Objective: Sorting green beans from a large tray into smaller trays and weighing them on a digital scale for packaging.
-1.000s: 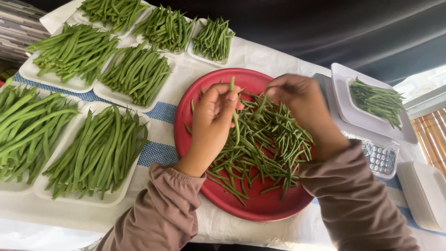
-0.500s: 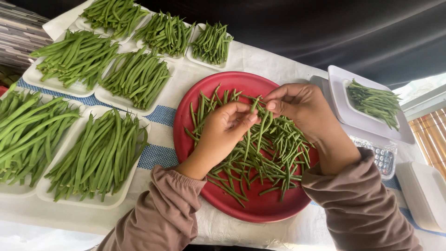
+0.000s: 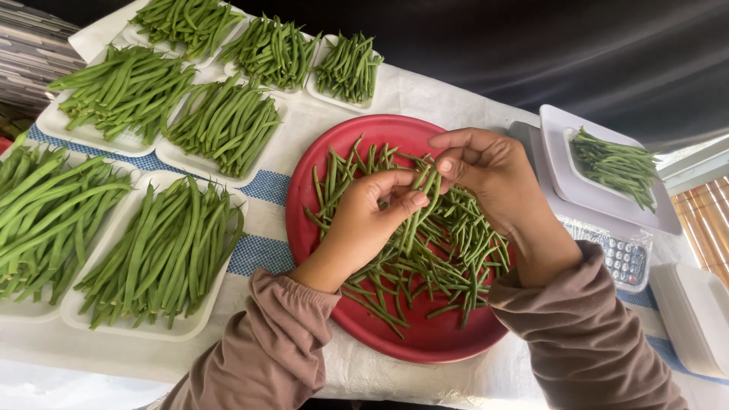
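Head view, looking down on a table w/ white cloth (image 3: pixel 425 102) that has blue checked stripes.

Left hand (image 3: pixel 364 228) is over the red plate (image 3: pixel 334 152), fingers curled, thumb and forefinger pressed together on a small bunch of beans (image 3: pixel 419 209). Right hand (image 3: pixel 493 182) meets it from the other side; its thumb and fingers pinch the top ends of the same bunch, other fingers bent loosely above. So both hands are closed on the bunch, which stands a bit lifted above the loose bean pile (image 3: pixel 448 258) in the plate, approx. in the plate's middle. The bunch is held at both ends, prob. to keep the beans parallel and the tips level.

The pile lies mixed, in many directions, spread on the right half of the plate; the left part of the plate is bare.

On the left are white trays (image 3: pixel 190 323) full of beans, and there the beans lie side by side, all one direction, like sorted portions. More such trays are at the far edge, near a dark backdrop.

On the right is a scale (image 3: pixel 623 258) w/ keypad under plastic film. On its platform is a white tray (image 3: pixel 600 201) w/ a small portion of beans, prob. put there for weighing. Empty white trays (image 3: pixel 695 307) are stacked just beside the scale, at the right edge.
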